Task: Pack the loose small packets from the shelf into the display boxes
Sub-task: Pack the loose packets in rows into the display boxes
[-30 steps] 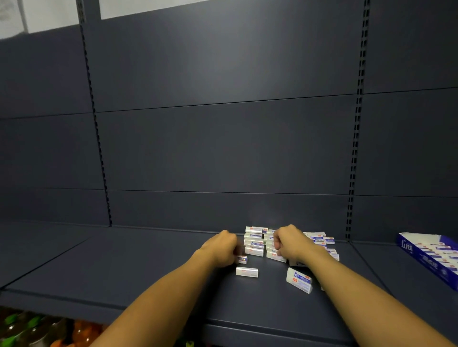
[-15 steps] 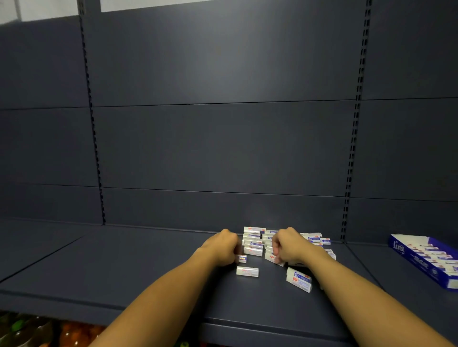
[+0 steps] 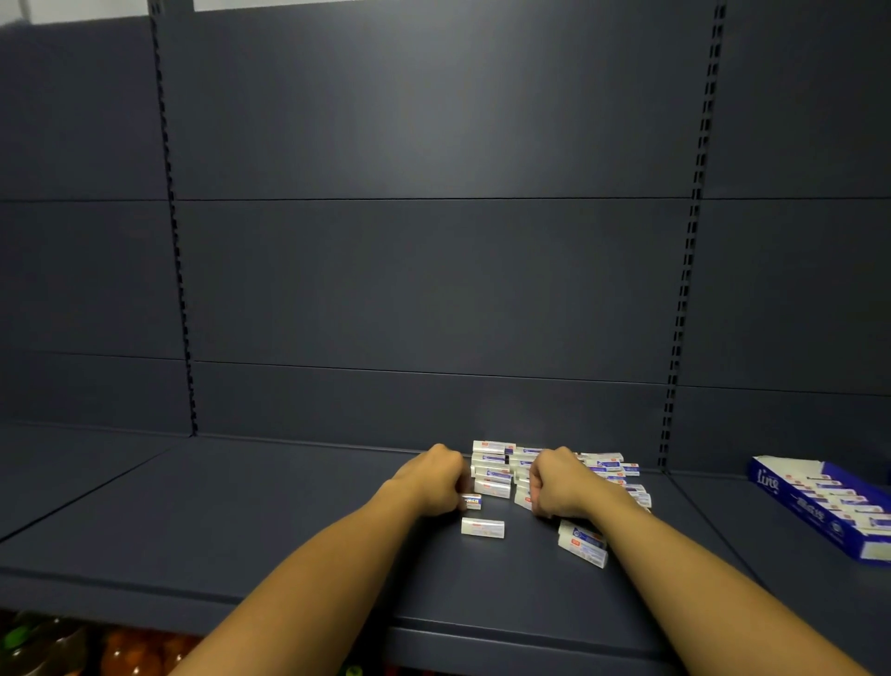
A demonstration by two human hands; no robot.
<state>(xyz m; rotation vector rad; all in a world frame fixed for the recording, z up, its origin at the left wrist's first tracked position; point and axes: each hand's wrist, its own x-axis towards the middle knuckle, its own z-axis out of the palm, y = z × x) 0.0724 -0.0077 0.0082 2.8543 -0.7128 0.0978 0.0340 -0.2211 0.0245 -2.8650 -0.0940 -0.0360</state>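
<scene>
Dark slate-blue metal back panels (image 3: 434, 270) fill most of the frame, split by horizontal seams. Two slotted uprights (image 3: 176, 241) run vertically, left and right. A matching shelf (image 3: 289, 521) spans the lower frame. A pale wall strip (image 3: 270, 4) shows along the top edge.

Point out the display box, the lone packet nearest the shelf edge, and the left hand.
display box (image 3: 790, 511), head view, blue side wall.
lone packet (image 3: 482, 527), head view, white top face.
left hand (image 3: 429, 480), head view, back of hand.

I see white packets (image 3: 492, 475) with blue-red print, a dark slate-grey shelf (image 3: 289, 506), and at three o'clock a blue display box (image 3: 790, 506).
</scene>
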